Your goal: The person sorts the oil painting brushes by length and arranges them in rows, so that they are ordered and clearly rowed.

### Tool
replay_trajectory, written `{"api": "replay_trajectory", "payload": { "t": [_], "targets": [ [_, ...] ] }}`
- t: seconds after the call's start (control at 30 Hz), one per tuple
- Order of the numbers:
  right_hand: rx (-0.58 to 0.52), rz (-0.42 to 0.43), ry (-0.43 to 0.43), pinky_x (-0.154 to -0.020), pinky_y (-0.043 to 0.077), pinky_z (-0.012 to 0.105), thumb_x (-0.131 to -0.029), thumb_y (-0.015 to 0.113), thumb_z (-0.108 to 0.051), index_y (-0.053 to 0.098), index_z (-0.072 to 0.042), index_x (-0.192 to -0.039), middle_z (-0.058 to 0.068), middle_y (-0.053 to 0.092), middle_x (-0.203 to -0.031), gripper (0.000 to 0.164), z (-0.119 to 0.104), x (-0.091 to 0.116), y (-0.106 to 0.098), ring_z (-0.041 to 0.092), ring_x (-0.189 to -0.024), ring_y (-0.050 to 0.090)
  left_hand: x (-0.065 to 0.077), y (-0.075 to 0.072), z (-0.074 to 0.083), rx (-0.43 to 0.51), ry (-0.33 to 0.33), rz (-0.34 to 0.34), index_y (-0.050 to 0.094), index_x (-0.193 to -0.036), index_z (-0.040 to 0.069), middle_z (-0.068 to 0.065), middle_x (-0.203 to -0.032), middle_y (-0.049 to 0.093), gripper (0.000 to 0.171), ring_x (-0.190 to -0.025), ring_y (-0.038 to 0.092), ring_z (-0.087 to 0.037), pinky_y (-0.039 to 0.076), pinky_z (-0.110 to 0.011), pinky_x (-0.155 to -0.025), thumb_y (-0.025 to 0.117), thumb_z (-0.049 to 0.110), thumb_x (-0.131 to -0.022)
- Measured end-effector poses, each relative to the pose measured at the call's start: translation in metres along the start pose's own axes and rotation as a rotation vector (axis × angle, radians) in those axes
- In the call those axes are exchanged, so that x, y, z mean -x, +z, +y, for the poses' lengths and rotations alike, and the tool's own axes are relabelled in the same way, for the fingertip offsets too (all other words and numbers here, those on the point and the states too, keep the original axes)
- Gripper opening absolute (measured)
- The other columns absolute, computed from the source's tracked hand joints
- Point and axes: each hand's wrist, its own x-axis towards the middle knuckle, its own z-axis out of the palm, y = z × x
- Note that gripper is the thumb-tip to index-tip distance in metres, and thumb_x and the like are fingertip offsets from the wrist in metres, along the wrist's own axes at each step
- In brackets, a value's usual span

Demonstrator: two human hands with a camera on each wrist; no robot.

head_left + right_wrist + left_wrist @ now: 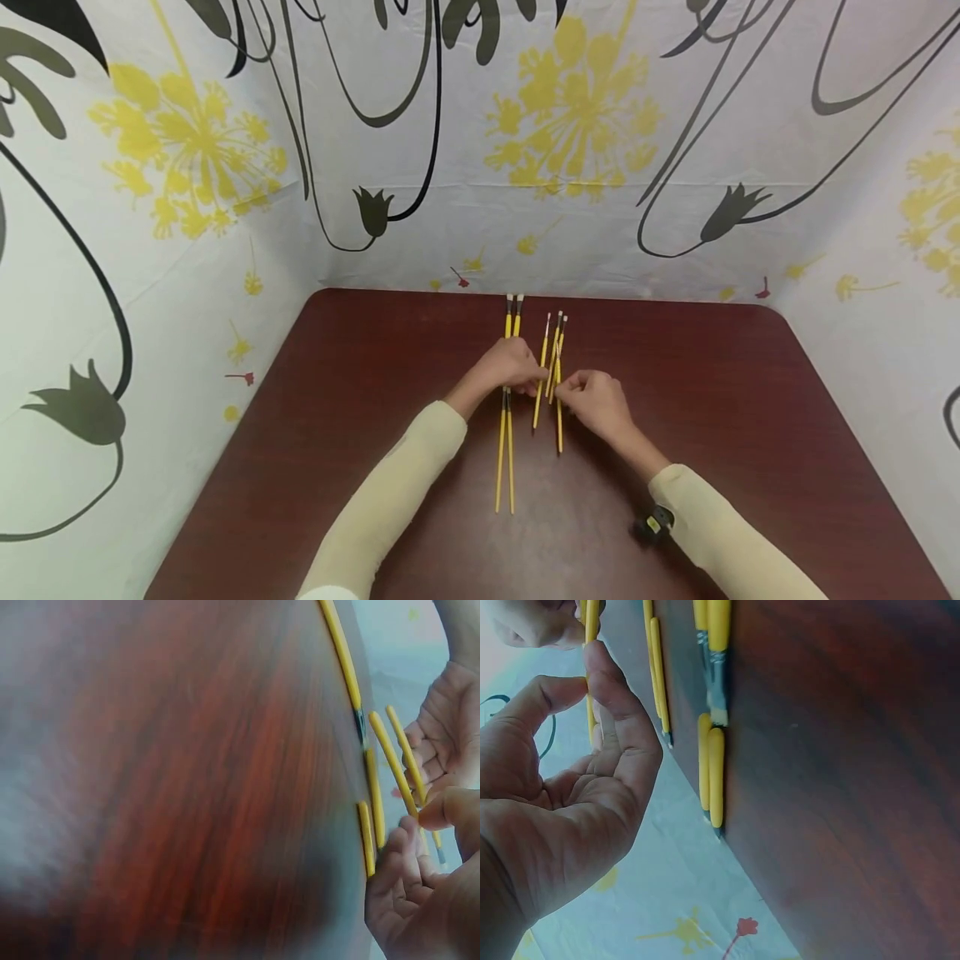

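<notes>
Pinching yellow brushes [392,760] in bent fingers [626,716], left hand [512,364] and right hand [598,402] close together.

Soft light, tabletop [570,550] sheen, wrist views — hazy

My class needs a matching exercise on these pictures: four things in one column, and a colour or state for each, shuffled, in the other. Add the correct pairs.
Column one
1. Table
2. Brush handles
3. Sleeves
4. Right hand

Column two
A. Pinching a brush
B. Pale cream
C. Dark reddish brown
D. Bright yellow

Correct pairs: 1-C, 2-D, 3-B, 4-A
</notes>
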Motion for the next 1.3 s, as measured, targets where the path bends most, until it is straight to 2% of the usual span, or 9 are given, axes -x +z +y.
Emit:
{"api": "replay_trajectory", "payload": {
  "t": [0.17, 0.37, 0.5, 0.6, 0.8, 1.03, 1.17, 1.3],
  "targets": [
    [-0.047, -0.051, 0.003, -0.051, 0.045, 0.028, -0.091, 0.070, -0.024, 0.076, -0.012, -0.085, 0.004, 0.075, -0.071, 0.015, -0.003, 0.007, 0.004, 0.019, -0.062, 0.070, 0.012, 0.000, -0.011, 0.016, 0.003, -0.017, 0.078, -0.068, 0.006, -0.008, -0.075, 0.080, 0.039, -0.077, 0.079, -0.030, 0.064, -0.041, -0.077, 0.071, 0.029, -0.099],
    [-0.079, -0.079, 0.019, -0.053, 0.047, 0.028, -0.091, 0.072, -0.026, 0.074, -0.012, -0.083, 0.003, 0.074, -0.069, 0.016, -0.006, 0.011, 0.009, 0.021, -0.062, 0.070, 0.027, 0.003, -0.020, 0.066, 0.014, -0.050, 0.075, -0.070, 0.004, -0.008, -0.071, 0.078, 0.033, -0.075, 0.080, -0.028, 0.064, -0.043, -0.074, 0.070, 0.023, -0.097],
    [-0.078, -0.091, 0.021, -0.053, 0.046, 0.027, -0.091, 0.073, -0.026, 0.074, -0.013, -0.083, 0.003, 0.072, -0.067, 0.016, -0.009, 0.014, 0.011, 0.021, -0.062, 0.069, 0.033, 0.007, -0.022, 0.017, 0.005, -0.052, 0.076, -0.069, 0.005, -0.007, -0.067, 0.077, 0.035, -0.069, 0.079, -0.023, 0.055, -0.030, -0.057, 0.071, 0.026, -0.097],
    [-0.082, -0.112, 0.013, -0.054, 0.046, 0.027, -0.092, 0.071, -0.024, 0.074, -0.012, -0.083, 0.003, 0.074, -0.069, 0.015, -0.011, 0.015, 0.014, 0.018, -0.062, 0.069, 0.038, 0.011, -0.024, -0.036, 0.001, -0.053, 0.078, -0.069, 0.007, -0.005, -0.063, 0.075, 0.038, -0.065, 0.078, -0.022, 0.047, -0.026, -0.050, 0.071, 0.030, -0.098],
    [-0.078, -0.138, 0.021, -0.055, 0.047, 0.026, -0.091, 0.070, -0.022, 0.074, -0.013, -0.083, 0.003, 0.073, -0.070, 0.013, -0.014, 0.018, 0.019, 0.014, -0.060, 0.066, 0.052, 0.017, -0.029, -0.100, -0.011, -0.049, 0.079, -0.066, 0.008, -0.003, -0.058, 0.073, 0.037, -0.061, 0.077, -0.022, 0.053, -0.029, -0.052, 0.070, 0.030, -0.095],
    [-0.061, -0.183, 0.023, -0.055, 0.049, 0.028, -0.092, 0.070, -0.022, 0.074, -0.013, -0.081, 0.001, 0.073, -0.070, 0.014, -0.019, 0.028, 0.023, 0.015, -0.060, 0.066, 0.068, 0.022, -0.033, -0.158, -0.024, -0.051, 0.077, -0.067, 0.011, 0.001, -0.053, 0.069, 0.037, -0.059, 0.075, -0.022, 0.050, -0.027, -0.053, 0.070, 0.036, -0.093],
    [-0.011, -0.189, 0.008, -0.053, 0.048, 0.028, -0.090, 0.071, -0.021, 0.073, -0.014, -0.074, 0.000, 0.070, -0.065, 0.017, -0.022, 0.033, 0.025, 0.013, -0.055, 0.063, 0.074, 0.028, -0.035, -0.174, -0.036, -0.053, 0.075, -0.066, 0.015, 0.004, -0.052, 0.068, 0.036, -0.058, 0.074, -0.019, 0.050, -0.028, -0.053, 0.070, 0.040, -0.091],
    [0.051, -0.196, 0.013, -0.053, 0.044, 0.027, -0.088, 0.072, -0.023, 0.071, -0.015, -0.070, -0.003, 0.067, -0.061, 0.020, -0.024, 0.036, 0.026, 0.013, -0.053, 0.056, 0.078, 0.035, -0.036, -0.231, -0.039, -0.043, 0.068, -0.056, 0.019, 0.007, -0.047, 0.061, 0.038, -0.048, 0.065, -0.015, 0.042, -0.027, -0.047, 0.069, 0.039, -0.088]
  ]
}}
